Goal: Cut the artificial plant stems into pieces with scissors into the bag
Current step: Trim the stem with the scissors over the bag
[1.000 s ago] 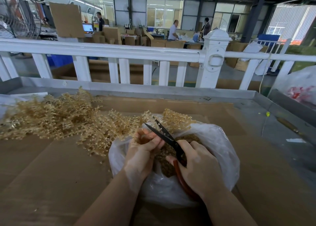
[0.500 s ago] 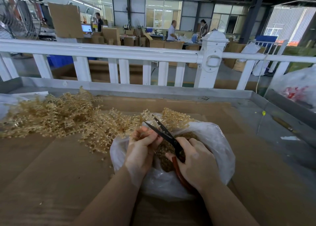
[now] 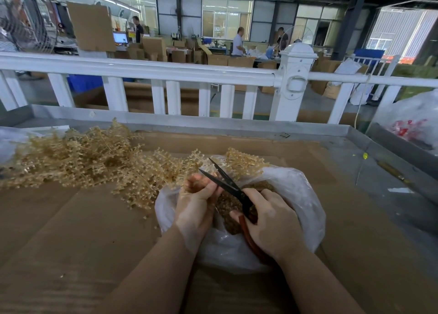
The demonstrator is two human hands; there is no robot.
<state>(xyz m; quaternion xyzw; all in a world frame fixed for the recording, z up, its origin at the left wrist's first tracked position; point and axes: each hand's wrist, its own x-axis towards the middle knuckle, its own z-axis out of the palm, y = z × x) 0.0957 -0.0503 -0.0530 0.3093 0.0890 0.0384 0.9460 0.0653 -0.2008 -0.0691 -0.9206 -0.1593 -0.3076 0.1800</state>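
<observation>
Stems sit pinched in the left hand over the open bag so pieces drop inside, while right hand fingers curl round the scissors, blades parted.

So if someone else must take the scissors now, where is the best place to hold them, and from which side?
Probably the red handles, approached from the near side, low over the bag. The scissors point away, with black blades spread open beside the left hand, so the far end is sharp. The right hand grips the handles, so it must release first.
</observation>
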